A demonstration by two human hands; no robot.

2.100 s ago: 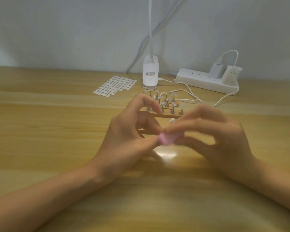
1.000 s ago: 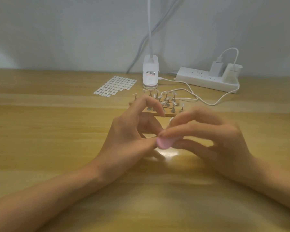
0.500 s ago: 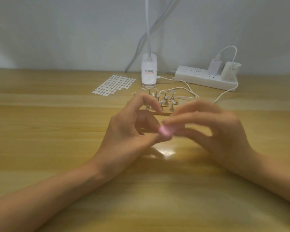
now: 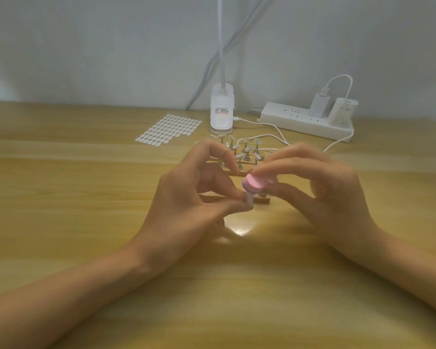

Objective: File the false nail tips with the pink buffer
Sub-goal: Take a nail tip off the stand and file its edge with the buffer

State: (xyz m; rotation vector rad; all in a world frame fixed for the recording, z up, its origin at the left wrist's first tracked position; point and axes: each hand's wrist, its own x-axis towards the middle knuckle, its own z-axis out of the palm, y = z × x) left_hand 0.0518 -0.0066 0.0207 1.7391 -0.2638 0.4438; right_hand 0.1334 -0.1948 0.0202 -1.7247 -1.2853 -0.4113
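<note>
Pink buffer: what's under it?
A pale nail tip, pinched by the left hand; the right hand holds the pink buffer on top. Fingers and buffer cover most of the tip. A wooden strip lies behind.

home nail desk | wooden desk (image 4: 61, 197) | power strip (image 4: 305, 120) | clip lamp (image 4: 222, 112)

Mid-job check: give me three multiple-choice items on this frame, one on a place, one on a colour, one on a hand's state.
1. Where does the sheet of tabs lie from the lamp base? A to its left; B to its right; C on top of it.
2. The buffer in the right hand is: A green; B pink; C black.
3. The left hand: A lies flat; B hangs empty; C pinches a nail tip.

A: the sheet sits left of the base. B: its face shows pink. C: thumb and finger close on the pale tip under the buffer.
</note>
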